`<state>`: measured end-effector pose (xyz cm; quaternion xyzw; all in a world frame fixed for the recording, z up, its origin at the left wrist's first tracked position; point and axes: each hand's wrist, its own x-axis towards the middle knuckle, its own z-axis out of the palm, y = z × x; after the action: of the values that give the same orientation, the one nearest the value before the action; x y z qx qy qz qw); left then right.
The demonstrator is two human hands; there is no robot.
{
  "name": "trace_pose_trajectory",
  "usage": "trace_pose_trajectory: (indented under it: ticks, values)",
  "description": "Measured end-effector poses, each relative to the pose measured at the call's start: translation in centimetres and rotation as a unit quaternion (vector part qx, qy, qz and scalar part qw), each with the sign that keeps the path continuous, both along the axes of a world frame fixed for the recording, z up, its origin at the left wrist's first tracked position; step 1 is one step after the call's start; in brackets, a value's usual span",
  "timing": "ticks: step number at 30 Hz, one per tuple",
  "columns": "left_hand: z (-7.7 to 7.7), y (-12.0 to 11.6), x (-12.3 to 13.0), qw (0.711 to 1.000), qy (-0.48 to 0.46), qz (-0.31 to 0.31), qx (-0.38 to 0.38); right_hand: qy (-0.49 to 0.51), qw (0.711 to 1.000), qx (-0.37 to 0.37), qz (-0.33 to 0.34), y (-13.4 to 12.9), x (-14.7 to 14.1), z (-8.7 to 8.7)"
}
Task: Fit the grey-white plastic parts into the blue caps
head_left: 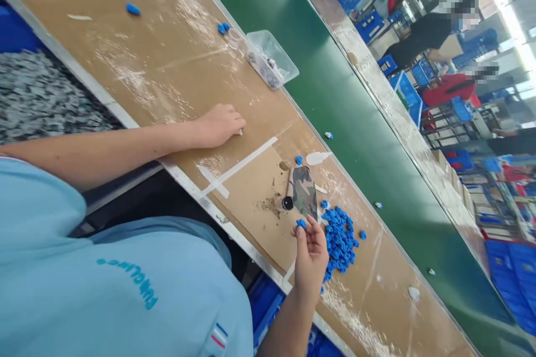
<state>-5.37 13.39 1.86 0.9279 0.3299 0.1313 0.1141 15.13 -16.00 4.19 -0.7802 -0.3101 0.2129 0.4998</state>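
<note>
Between the thumb and fingers of my right hand (310,251) is a small blue piece (300,223), held above the brown worktable. A heap of similar small blue pieces (341,240) lies just beyond that hand. Close by are a small container with a dark round opening or top (287,203) and a flat camouflage-patterned item (305,189). My left hand (220,126) rests on the table with its fingers curled. A bit of something pale shows at its fingertips, too small to name.
A clear plastic box (272,59) with small parts stands by the green conveyor belt (310,39). White tape strips (243,164) mark the worktable (167,67). Grey pieces (50,97) fill a bin below its near edge. Several people work across the belt.
</note>
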Motion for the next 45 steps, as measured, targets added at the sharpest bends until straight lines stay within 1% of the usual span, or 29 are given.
trace_pose_trajectory:
  ticks: [2,3,4,5,6,7,9,10,11,12,14,17,19,22,26,27,28,31,33,35,37,38,40,42,45]
  values:
    - [0.4,-0.6,-0.1,0.997,-0.080,0.010,-0.019,0.004,1.000,0.005,0.008,0.8,-0.1,0.1]
    - [0.8,-1.1,-0.2,0.990,-0.133,0.013,-0.053,0.003,1.000,0.004,0.014,1.0,-0.1,0.1]
    - [1.1,-1.8,-0.2,0.977,-0.185,0.012,-0.107,0.000,1.000,0.001,0.019,1.3,-0.1,0.1]
    - [1.4,-2.6,-0.2,0.956,-0.231,0.005,-0.180,-0.009,1.000,0.000,0.026,1.4,-0.1,0.1]
    - [1.7,-3.5,-0.1,0.926,-0.269,-0.005,-0.265,-0.025,0.999,0.000,0.035,1.6,0.0,0.0]
    - [1.8,-4.5,0.0,0.887,-0.299,-0.016,-0.352,-0.050,0.998,-0.002,0.046,1.7,0.0,0.0]
    - [1.8,-6.4,0.6,0.799,-0.340,-0.035,-0.496,-0.118,0.991,-0.016,0.058,1.9,0.1,0.1]
    - [1.6,-7.3,0.9,0.760,-0.352,-0.038,-0.545,-0.155,0.986,-0.029,0.060,2.1,0.1,0.2]
    - [1.4,-8.1,1.2,0.729,-0.359,-0.037,-0.582,-0.190,0.979,-0.045,0.061,2.3,0.2,0.3]
    - [1.2,-8.8,1.5,0.706,-0.363,-0.034,-0.608,-0.223,0.971,-0.059,0.065,2.5,0.2,0.5]
    - [0.7,-10.0,2.1,0.678,-0.367,-0.030,-0.636,-0.292,0.950,-0.073,0.083,2.9,0.2,0.7]
    - [0.0,-11.2,2.8,0.665,-0.364,-0.032,-0.651,-0.386,0.912,-0.067,0.125,3.4,0.3,1.0]
    - [-0.3,-11.7,3.2,0.663,-0.360,-0.023,-0.656,-0.412,0.896,-0.063,0.153,3.6,0.4,1.1]
    - [-0.7,-12.2,3.7,0.659,-0.368,-0.006,-0.656,-0.411,0.890,-0.065,0.184,3.5,0.7,1.4]
    - [-1.1,-12.9,4.2,0.636,-0.358,-0.030,-0.682,-0.418,0.890,-0.060,0.175,3.5,0.8,1.4]
    - [-1.2,-13.1,4.3,0.634,-0.355,-0.039,-0.686,-0.415,0.891,-0.057,0.174,3.6,0.8,1.4]
    - [-1.4,-13.2,4.4,0.638,-0.355,-0.046,-0.682,-0.409,0.894,-0.056,0.174,3.6,0.8,1.4]
    - [-1.7,-13.5,4.7,0.679,-0.361,-0.056,-0.636,-0.382,0.908,-0.053,0.163,3.6,0.7,1.2]
    - [-1.8,-13.7,4.8,0.690,-0.372,-0.047,-0.619,-0.344,0.927,-0.050,0.141,3.5,0.7,1.1]
    - [-1.9,-13.9,4.9,0.683,-0.380,-0.040,-0.623,-0.278,0.953,-0.046,0.109,3.3,0.7,0.9]
    - [-1.9,-14.0,5.0,0.672,-0.376,-0.045,-0.636,-0.189,0.979,-0.037,0.074,3.1,0.6,0.6]
    - [-1.9,-14.0,5.0,0.667,-0.371,-0.051,-0.644,-0.145,0.987,-0.029,0.058,3.0,0.5,0.5]
    - [-1.9,-14.1,5.0,0.652,-0.369,-0.056,-0.660,-0.080,0.996,-0.011,0.040,2.8,0.2,0.4]
    - [-2.0,-14.1,5.1,0.637,-0.375,-0.051,-0.672,-0.065,0.997,0.003,0.034,2.6,-0.3,0.3]
    - [-2.1,-14.2,5.2,0.627,-0.380,-0.049,-0.678,-0.117,0.992,0.013,0.052,2.5,-1.4,0.6]
